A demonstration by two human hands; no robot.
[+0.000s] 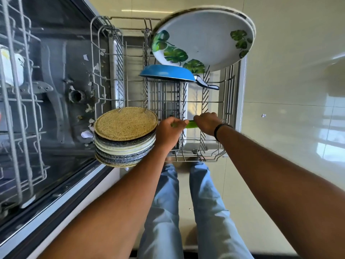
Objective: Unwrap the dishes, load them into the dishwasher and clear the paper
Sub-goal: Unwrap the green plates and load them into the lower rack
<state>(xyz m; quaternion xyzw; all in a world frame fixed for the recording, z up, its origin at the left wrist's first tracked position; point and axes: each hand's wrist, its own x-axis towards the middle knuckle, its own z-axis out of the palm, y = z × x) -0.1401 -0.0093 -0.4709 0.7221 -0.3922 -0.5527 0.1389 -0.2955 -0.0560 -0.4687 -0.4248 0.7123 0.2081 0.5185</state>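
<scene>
We look down on the lower rack (188, 101) of the dishwasher, which is pulled out over the open door. Our left hand (170, 130) and our right hand (207, 123) meet above the near part of the rack, and both curl their fingers around one green object (192, 124). Only a short green piece shows between the two hands, so we cannot tell what kind of dish it is. A dark band (220, 128) sits on the right wrist.

At the near left corner of the rack, a row of speckled plates (125, 139) stands on edge, packed closely together, and the tan one faces us. At the far side, a blue pan (167, 72) stands on its edge with its handle pointing to the right. Behind it lean two large white plates with green leaves (203, 40), one against the other.

Small scraps of paper (86, 134) lie on the floor of the dishwasher tub, left of the rack. One more scrap (263, 115) lies on the pale tiled floor to the right.
</scene>
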